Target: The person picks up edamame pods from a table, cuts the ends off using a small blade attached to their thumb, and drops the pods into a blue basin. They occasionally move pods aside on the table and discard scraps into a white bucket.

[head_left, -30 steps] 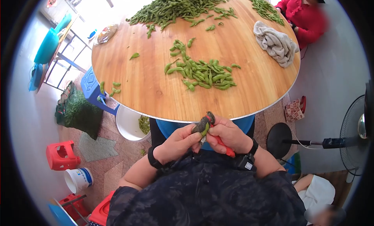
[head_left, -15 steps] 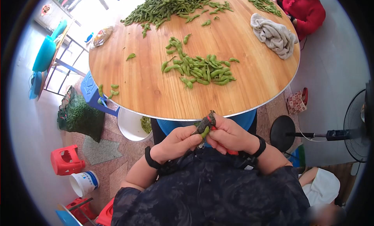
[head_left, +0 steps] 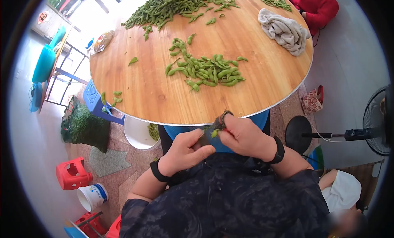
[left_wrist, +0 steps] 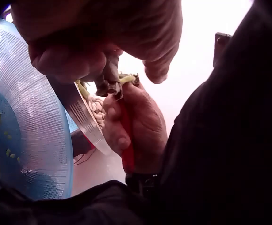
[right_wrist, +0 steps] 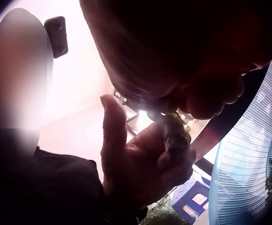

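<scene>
right hand grips red-handled scissors, trimming | left hand fingers pinch edamame pod steady | both below desk edge, over blue basket

I see a green edamame pod pinched between my two hands just below the table edge, its pale end caught in the dark, grimy blades of red-handled scissors that point up.
</scene>
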Available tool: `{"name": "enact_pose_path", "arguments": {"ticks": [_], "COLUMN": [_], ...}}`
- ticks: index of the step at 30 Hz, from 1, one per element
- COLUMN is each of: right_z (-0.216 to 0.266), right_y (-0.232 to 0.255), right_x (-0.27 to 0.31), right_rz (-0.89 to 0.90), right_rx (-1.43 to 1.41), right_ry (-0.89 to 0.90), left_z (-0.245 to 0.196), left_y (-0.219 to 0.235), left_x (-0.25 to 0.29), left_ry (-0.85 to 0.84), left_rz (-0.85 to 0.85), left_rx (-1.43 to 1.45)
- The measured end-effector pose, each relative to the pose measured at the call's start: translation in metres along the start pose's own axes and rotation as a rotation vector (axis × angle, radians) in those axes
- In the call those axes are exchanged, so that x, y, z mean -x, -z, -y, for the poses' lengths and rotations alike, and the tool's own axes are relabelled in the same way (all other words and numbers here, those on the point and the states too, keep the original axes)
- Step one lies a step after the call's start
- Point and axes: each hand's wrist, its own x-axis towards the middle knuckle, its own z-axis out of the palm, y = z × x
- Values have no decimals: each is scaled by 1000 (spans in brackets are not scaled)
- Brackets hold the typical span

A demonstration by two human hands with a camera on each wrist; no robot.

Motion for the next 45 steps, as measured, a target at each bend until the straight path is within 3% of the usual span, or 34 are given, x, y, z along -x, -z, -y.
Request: {"name": "enact_pose_path", "arguments": {"ticks": [1,4,6,8,10,11,15,17,18,20,25,27,28,32,37,39,40,42,45], "right_z": [1,7,-2,-5,3,3,-3,-17,-14,-3,1,4,6,7,0,-5,-6,-6,-3], "right_y": [-4,-7,-3,5,15,15,10,4,5,7,1,0,-1,-3,3,3,1,-3,-7], "right_x": [-1,-2,-2,-4,-6,-5,-3,0,3,9,6,1,0,-1,3,6,7,9,11], "right_rz": [-31,-31,17,63,308,292,213,-76,-75,-146,-106,-33,-34,9,49,45,45,-45,-33], "right_rx": [189,181,112,41,-627,-679,-493,-15,-16,-79,-329,-707,-708,-567,-472,-169,-169,-19,147], "right_ry": [93,174,154,139,-423,-412,-337,34,36,-133,-303,-401,-400,-333,-342,-219,-219,-42,6], "left_z": [-4,-4,4,-1,-8,-5,11,11,7,3,13,17,18,16,2,8,10,12,14], "left_y": [-1,-10,-15,-8,-4,-6,-18,-20,-19,-17,-22,-30,-33,-41,-35,-35,-35,-35,-37], "left_x": [-4,-11,-16,-15,-15,-15,-16,-16,-16,-14,-12,-17,-18,-19,-15,-13,-13,-14,-16], "left_ry": [-10,16,-6,-7,318,317,321,339,381,425,211,185,163,186,119,63,8,22,40], "left_rz": [-1,11,35,109,251,251,152,103,2,-108,-156,-191,-231,-229,-146,-125,-103,-108,-115], "left_rx": [-29,-18,223,235,481,479,666,758,734,706,749,733,719,772,619,554,488,465,495]}}
